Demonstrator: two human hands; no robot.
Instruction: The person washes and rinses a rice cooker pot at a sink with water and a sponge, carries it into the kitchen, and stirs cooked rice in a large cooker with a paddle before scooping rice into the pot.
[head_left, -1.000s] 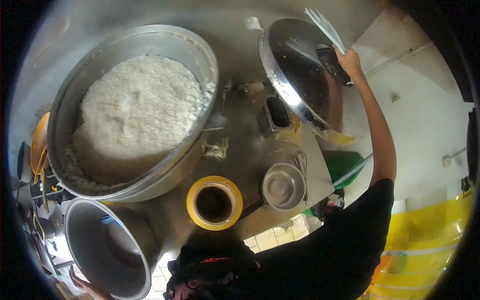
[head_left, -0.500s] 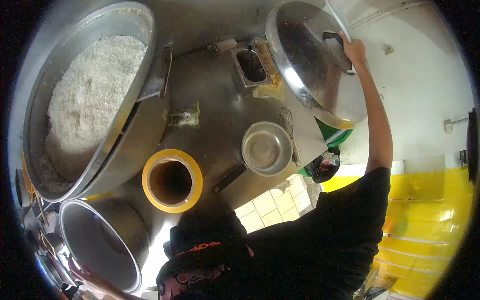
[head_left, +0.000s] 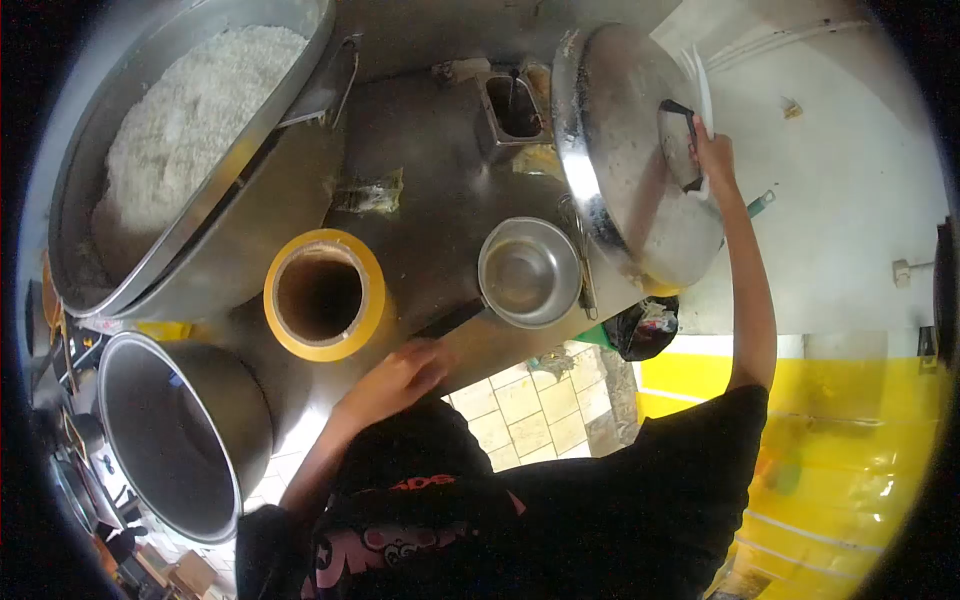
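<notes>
My right hand [head_left: 714, 160] is closed round the black handle of a large round metal lid [head_left: 625, 150], which leans at the back right of the counter. A pale flat utensil [head_left: 702, 90] shows beside the same hand. My left hand [head_left: 412, 370] hangs blurred over the counter's front edge, near the dark handle [head_left: 452, 318] of a small steel saucepan [head_left: 528, 272]; what its fingers do is not clear. Left of it stands a big yellow tape roll [head_left: 325, 295]. A whisk [head_left: 584, 262] lies between saucepan and lid.
At the upper left is a large metal pot [head_left: 215, 210] of white grainy food. Below it stands a deep metal pot [head_left: 180, 430]. A small rectangular container [head_left: 515, 108] sits at the counter's back. A black bag [head_left: 645, 328] hangs past the right corner.
My left hand has come from beside the deep pot to the counter's front edge. The lid has turned more upright, with my right hand still on its handle. The view has shifted.
</notes>
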